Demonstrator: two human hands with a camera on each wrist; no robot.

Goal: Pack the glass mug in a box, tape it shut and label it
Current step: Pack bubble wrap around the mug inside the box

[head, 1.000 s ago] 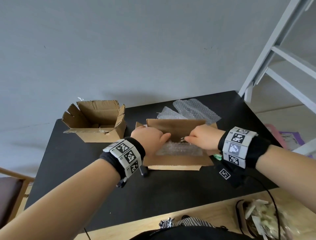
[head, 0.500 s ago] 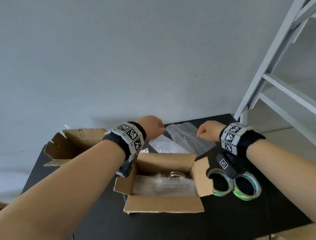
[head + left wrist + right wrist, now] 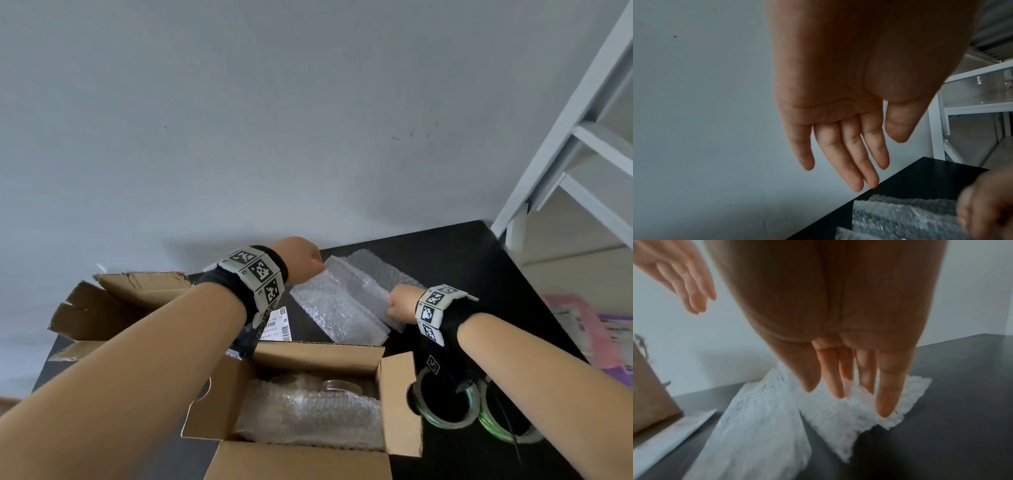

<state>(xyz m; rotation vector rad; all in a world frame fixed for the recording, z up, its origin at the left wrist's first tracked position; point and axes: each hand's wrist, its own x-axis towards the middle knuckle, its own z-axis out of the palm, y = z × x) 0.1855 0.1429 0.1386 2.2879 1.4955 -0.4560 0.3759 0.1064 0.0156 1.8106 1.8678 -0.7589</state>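
An open cardboard box (image 3: 301,462) stands at the near edge of the black table (image 3: 462,260). Bubble wrap (image 3: 308,414) lines it, and the glass mug's rim (image 3: 340,385) shows at its back. Two loose bubble wrap sheets (image 3: 342,308) lie behind the box. My left hand (image 3: 301,257) hovers over their far end, fingers (image 3: 849,162) straight and holding nothing. My right hand (image 3: 400,305) is at the sheets' right edge, and its straight fingertips (image 3: 885,408) touch the wrap (image 3: 838,417). A white printed label (image 3: 277,329) lies on the table under my left wrist.
Two tape rolls (image 3: 442,407) lie to the right of the box, under my right forearm. A second open, torn cardboard box (image 3: 120,301) stands at the back left. A white frame (image 3: 565,154) rises past the table's right corner. Pink packets (image 3: 582,329) lie beyond the right edge.
Both hands have left the box's inside and moved back to the loose bubble wrap sheets. The right hand has come down onto the wrap. The head view has dropped closer to the box.
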